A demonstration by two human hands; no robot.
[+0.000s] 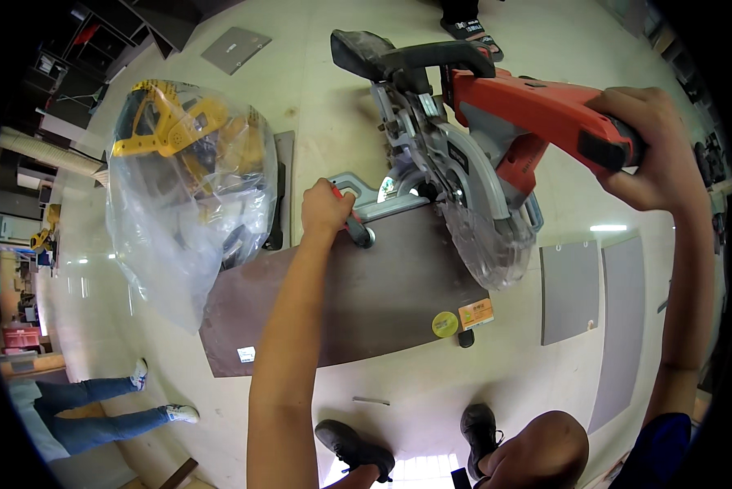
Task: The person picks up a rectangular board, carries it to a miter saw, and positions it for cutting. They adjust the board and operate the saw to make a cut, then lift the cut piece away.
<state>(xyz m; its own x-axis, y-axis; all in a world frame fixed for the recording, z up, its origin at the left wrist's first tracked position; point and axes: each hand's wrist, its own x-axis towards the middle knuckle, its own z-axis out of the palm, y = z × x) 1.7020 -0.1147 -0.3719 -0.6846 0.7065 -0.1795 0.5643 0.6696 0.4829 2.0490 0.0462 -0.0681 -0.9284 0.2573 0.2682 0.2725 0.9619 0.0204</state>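
The person crouches over a miter saw (455, 155) standing on a pale floor (333, 65). The right hand (651, 147) is wrapped shut around the saw's red handle (561, 114), fingers curled over the top, holding the head raised so the clear blade guard (488, 240) hangs just above a dark brown board (366, 297). The board lies flat across the saw's base, running out to the left and toward the person. The left hand (327, 210) is closed around a red-handled clamp (356, 226) at the board's far edge, just beside the grey fence (382, 204). A round green sticker (445, 324) and an orange label (476, 313) sit on the board's near right corner. To the left, a second saw, yellow (170, 122), rests inside a clear plastic bag (178, 236), touching the board's left end. Two grey panels (569, 289) lie on the floor to the right, and a smaller one (235, 49) farther off. The person's black shoes (353, 447) show below, and another person's jeans and sneakers (129, 407) at lower left.
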